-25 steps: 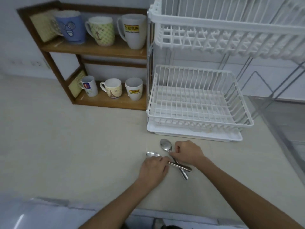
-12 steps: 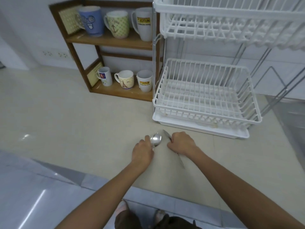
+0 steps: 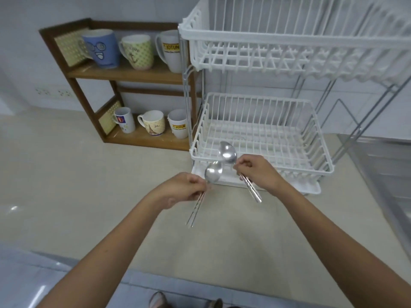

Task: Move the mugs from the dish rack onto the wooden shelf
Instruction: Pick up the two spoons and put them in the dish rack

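Observation:
Several mugs stand on the wooden shelf (image 3: 124, 73): a blue face mug (image 3: 102, 48), a green patterned mug (image 3: 138, 52) and a white Jotun mug (image 3: 171, 52) on top; three smaller mugs (image 3: 153, 123) sit below. The white two-tier dish rack (image 3: 262, 156) holds no mugs. My left hand (image 3: 180, 192) grips a steel spoon (image 3: 213, 173) by its handle. My right hand (image 3: 258, 172) grips a second spoon (image 3: 228, 152), bowl up, in front of the rack's lower basket.
The beige counter (image 3: 77, 185) spreads left and in front of the rack. A metal sink (image 3: 387, 165) lies at the right edge. Wall sockets (image 3: 53, 92) sit behind the shelf. The counter's front edge runs below my forearms.
Both hands picked the two spoons up off the counter and raised them toward the rack's lower basket. The view pulled back and tilted up.

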Action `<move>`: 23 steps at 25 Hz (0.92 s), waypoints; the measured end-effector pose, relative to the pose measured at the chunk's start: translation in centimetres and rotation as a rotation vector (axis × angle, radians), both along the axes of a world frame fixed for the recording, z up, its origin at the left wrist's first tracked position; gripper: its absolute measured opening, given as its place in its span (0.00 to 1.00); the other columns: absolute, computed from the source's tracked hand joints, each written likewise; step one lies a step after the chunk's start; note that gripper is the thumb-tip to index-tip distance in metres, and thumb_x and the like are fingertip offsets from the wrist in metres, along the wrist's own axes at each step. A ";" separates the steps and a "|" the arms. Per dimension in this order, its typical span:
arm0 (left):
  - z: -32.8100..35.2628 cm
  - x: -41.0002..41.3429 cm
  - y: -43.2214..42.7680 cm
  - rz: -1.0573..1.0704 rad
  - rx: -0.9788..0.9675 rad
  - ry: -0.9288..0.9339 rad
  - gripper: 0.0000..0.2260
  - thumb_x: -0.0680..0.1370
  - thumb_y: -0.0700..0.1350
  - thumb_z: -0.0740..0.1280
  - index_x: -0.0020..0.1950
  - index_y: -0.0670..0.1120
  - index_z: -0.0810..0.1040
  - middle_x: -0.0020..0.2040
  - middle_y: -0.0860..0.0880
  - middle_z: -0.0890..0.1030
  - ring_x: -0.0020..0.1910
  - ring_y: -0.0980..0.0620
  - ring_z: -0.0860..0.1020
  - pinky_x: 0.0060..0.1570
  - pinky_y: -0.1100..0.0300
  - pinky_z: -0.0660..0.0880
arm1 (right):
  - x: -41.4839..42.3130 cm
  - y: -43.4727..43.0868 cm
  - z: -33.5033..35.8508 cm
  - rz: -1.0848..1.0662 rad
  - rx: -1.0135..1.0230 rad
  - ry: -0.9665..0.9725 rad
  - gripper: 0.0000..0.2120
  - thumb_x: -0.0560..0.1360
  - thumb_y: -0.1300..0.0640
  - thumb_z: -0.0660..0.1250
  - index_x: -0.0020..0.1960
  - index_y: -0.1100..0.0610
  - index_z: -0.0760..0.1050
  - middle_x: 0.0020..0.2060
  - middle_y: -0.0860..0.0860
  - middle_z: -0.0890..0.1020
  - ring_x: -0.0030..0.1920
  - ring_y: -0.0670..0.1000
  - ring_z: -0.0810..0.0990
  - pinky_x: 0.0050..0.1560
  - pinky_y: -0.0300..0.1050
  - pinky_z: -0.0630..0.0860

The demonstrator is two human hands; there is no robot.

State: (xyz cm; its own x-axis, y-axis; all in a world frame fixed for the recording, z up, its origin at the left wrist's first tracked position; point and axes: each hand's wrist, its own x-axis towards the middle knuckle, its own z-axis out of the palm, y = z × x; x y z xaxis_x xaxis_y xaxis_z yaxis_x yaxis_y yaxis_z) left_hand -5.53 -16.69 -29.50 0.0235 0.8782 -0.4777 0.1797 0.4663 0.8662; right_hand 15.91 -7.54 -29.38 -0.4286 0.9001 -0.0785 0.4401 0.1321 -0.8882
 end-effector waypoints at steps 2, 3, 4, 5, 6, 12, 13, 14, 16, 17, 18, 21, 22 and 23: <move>2.6 0.4 2.8 0.024 0.017 -0.187 0.04 0.75 0.43 0.71 0.46 0.43 0.82 0.31 0.54 0.77 0.27 0.62 0.74 0.30 0.71 0.73 | 0.8 2.8 1.5 -0.105 0.015 0.094 0.04 0.73 0.60 0.70 0.39 0.56 0.81 0.31 0.48 0.82 0.30 0.43 0.81 0.31 0.31 0.75; 3.6 0.7 4.5 0.062 0.038 -0.229 0.04 0.76 0.43 0.70 0.47 0.43 0.82 0.32 0.54 0.79 0.27 0.62 0.75 0.29 0.72 0.73 | 1.3 4.4 2.0 -0.151 0.008 0.112 0.04 0.73 0.60 0.70 0.39 0.56 0.82 0.30 0.48 0.83 0.31 0.44 0.81 0.31 0.33 0.76; 4.3 1.2 6.2 0.112 0.059 -0.245 0.04 0.76 0.43 0.69 0.47 0.43 0.82 0.34 0.53 0.80 0.28 0.61 0.75 0.29 0.72 0.73 | 1.6 5.9 2.3 -0.191 -0.008 0.123 0.05 0.73 0.61 0.71 0.39 0.56 0.82 0.30 0.48 0.83 0.31 0.45 0.82 0.31 0.34 0.76; 4.8 1.7 8.1 0.164 0.071 -0.239 0.04 0.77 0.42 0.68 0.47 0.42 0.81 0.35 0.52 0.80 0.30 0.61 0.75 0.29 0.72 0.74 | 1.8 7.4 2.5 -0.227 -0.026 0.127 0.05 0.72 0.62 0.71 0.38 0.57 0.82 0.29 0.50 0.83 0.31 0.47 0.82 0.30 0.35 0.77; 5.0 2.2 9.7 0.214 0.069 -0.231 0.04 0.77 0.41 0.68 0.46 0.41 0.81 0.36 0.50 0.80 0.30 0.60 0.75 0.30 0.72 0.75 | 2.0 8.7 2.4 -0.260 -0.044 0.119 0.06 0.72 0.64 0.71 0.37 0.58 0.82 0.29 0.52 0.83 0.30 0.48 0.81 0.29 0.36 0.77; 1.9 5.7 17.4 0.355 -0.010 -0.157 0.02 0.75 0.34 0.68 0.47 0.35 0.79 0.37 0.44 0.78 0.32 0.54 0.77 0.31 0.68 0.78 | 0.5 14.8 -0.8 -0.455 -0.126 -0.032 0.05 0.67 0.65 0.74 0.43 0.62 0.83 0.32 0.55 0.83 0.33 0.54 0.82 0.37 0.43 0.79; 1.0 6.0 18.4 0.377 -0.027 -0.130 0.05 0.75 0.34 0.69 0.50 0.34 0.79 0.38 0.43 0.78 0.32 0.54 0.77 0.33 0.66 0.79 | 0.2 15.3 -1.3 -0.477 -0.125 -0.044 0.06 0.67 0.63 0.75 0.44 0.61 0.83 0.33 0.55 0.82 0.35 0.54 0.81 0.40 0.45 0.79; 0.1 6.2 19.1 0.391 -0.048 -0.103 0.09 0.75 0.34 0.69 0.54 0.33 0.78 0.39 0.42 0.79 0.32 0.53 0.77 0.36 0.64 0.79 | -0.1 15.6 -1.8 -0.490 -0.128 -0.049 0.07 0.66 0.62 0.76 0.45 0.60 0.83 0.35 0.55 0.82 0.36 0.55 0.81 0.42 0.47 0.80; -1.7 6.9 20.3 0.405 -0.081 -0.057 0.12 0.75 0.34 0.69 0.57 0.33 0.77 0.44 0.40 0.80 0.34 0.52 0.78 0.41 0.61 0.80 | -0.3 16.0 -2.8 -0.494 -0.123 -0.079 0.07 0.66 0.60 0.76 0.43 0.58 0.82 0.38 0.55 0.83 0.41 0.56 0.82 0.47 0.51 0.81; -2.3 7.1 20.6 0.414 -0.089 -0.037 0.13 0.74 0.34 0.69 0.58 0.33 0.77 0.46 0.40 0.80 0.34 0.52 0.79 0.43 0.59 0.81 | -0.4 16.0 -3.2 -0.489 -0.114 -0.099 0.06 0.66 0.59 0.76 0.42 0.56 0.81 0.39 0.55 0.84 0.42 0.56 0.83 0.49 0.52 0.81; -2.8 7.4 20.9 0.423 -0.091 -0.025 0.12 0.74 0.34 0.69 0.57 0.33 0.77 0.45 0.40 0.80 0.35 0.51 0.79 0.46 0.56 0.81 | -0.4 16.1 -3.4 -0.480 -0.108 -0.112 0.06 0.66 0.59 0.76 0.41 0.55 0.81 0.39 0.55 0.85 0.42 0.56 0.84 0.49 0.53 0.81; -3.2 7.7 21.6 0.442 -0.081 -0.036 0.08 0.74 0.34 0.69 0.52 0.33 0.78 0.39 0.42 0.79 0.36 0.49 0.80 0.53 0.52 0.80 | -0.5 16.1 -3.8 -0.432 -0.088 -0.117 0.06 0.67 0.58 0.76 0.43 0.57 0.82 0.40 0.56 0.85 0.43 0.55 0.83 0.49 0.53 0.81; -3.2 7.7 21.8 0.437 -0.084 -0.039 0.06 0.74 0.34 0.69 0.49 0.35 0.77 0.38 0.42 0.79 0.36 0.48 0.80 0.53 0.52 0.80 | -0.6 16.1 -3.9 -0.414 -0.056 -0.141 0.06 0.67 0.58 0.75 0.44 0.58 0.82 0.41 0.55 0.85 0.44 0.55 0.83 0.49 0.50 0.80; -3.2 7.7 22.0 0.425 -0.091 -0.035 0.03 0.74 0.34 0.69 0.47 0.36 0.77 0.38 0.42 0.79 0.36 0.48 0.81 0.54 0.52 0.80 | -0.8 16.1 -4.0 -0.399 -0.017 -0.174 0.06 0.68 0.58 0.75 0.44 0.57 0.82 0.41 0.54 0.85 0.45 0.54 0.83 0.48 0.47 0.79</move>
State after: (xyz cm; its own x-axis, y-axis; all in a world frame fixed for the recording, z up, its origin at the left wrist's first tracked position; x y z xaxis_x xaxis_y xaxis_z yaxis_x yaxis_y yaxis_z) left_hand 2.16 5.27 -32.66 -0.3135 0.7675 -0.5592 -0.0740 0.5673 0.8202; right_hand 15.16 8.53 -33.35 -0.0262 0.9905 -0.1349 0.5967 -0.0928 -0.7971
